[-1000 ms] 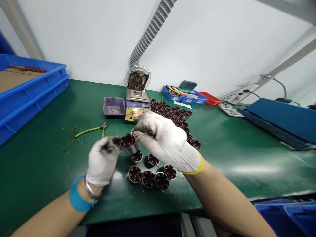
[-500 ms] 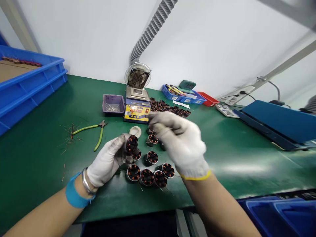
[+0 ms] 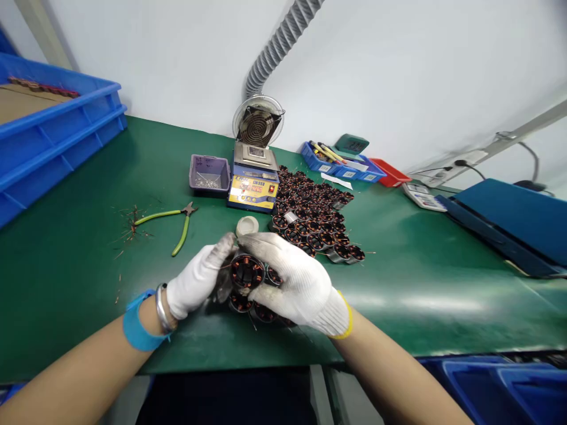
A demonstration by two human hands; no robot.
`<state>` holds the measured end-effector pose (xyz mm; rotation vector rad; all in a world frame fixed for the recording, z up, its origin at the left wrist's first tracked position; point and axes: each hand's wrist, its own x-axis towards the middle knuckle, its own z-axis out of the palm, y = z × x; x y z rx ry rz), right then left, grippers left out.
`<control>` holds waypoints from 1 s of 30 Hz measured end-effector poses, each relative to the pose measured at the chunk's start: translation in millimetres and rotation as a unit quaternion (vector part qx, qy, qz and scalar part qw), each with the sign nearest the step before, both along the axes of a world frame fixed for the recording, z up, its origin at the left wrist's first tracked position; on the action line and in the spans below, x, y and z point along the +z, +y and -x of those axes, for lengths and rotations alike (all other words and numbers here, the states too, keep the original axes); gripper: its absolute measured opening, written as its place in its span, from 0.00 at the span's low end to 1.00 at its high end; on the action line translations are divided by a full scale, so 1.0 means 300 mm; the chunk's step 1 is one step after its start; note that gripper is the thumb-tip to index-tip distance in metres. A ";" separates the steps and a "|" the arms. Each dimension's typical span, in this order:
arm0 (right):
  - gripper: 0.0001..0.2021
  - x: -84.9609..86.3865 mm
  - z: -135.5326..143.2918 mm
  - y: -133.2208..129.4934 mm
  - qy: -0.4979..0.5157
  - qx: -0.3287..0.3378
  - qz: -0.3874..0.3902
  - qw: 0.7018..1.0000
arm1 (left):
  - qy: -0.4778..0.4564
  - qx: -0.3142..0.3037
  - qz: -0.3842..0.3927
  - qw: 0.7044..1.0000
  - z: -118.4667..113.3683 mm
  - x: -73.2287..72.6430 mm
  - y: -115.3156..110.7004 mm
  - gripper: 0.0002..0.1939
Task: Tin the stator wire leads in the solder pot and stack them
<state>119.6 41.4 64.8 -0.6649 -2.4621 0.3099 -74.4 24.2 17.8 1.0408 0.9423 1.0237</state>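
Note:
Both of my gloved hands meet over the front of the bench around a motor stator (image 3: 247, 273), a round black part with copper windings. My left hand (image 3: 199, 280) grips it from the left, its fingers partly hidden behind it. From the right, my right hand (image 3: 301, 283) closes on it, thumb below and fingers above. Beneath the hands stand several more stators (image 3: 240, 302), partly covered. Just beyond the fingertips sits a small whitish round dish (image 3: 247, 226).
A dense group of stators (image 3: 314, 206) with wire ends stands right of a yellow-blue solder pot (image 3: 252, 192). Left of that are a purple bin (image 3: 209, 190), green-handled cutters (image 3: 181, 233) and wire scraps (image 3: 133, 227). A blue crate (image 3: 62, 139) borders the left side.
My right hand has come down and left from the air onto the stator in my left hand. The view has shifted slightly, and the stator group behind is now uncovered.

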 end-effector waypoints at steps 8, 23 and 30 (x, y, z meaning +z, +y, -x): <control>0.26 0.018 -0.052 0.009 -0.134 -0.118 -0.111 0.978 | 0.198 -0.025 -0.139 0.970 0.052 0.108 0.001 0.15; 0.26 0.012 -0.086 0.055 -0.073 -0.157 -0.102 0.980 | 0.053 0.172 -0.048 0.983 0.024 0.062 0.018 0.14; 0.27 0.022 -0.037 0.202 -0.275 -0.325 0.006 0.905 | 0.121 0.204 -0.041 0.971 0.015 -0.066 0.110 0.17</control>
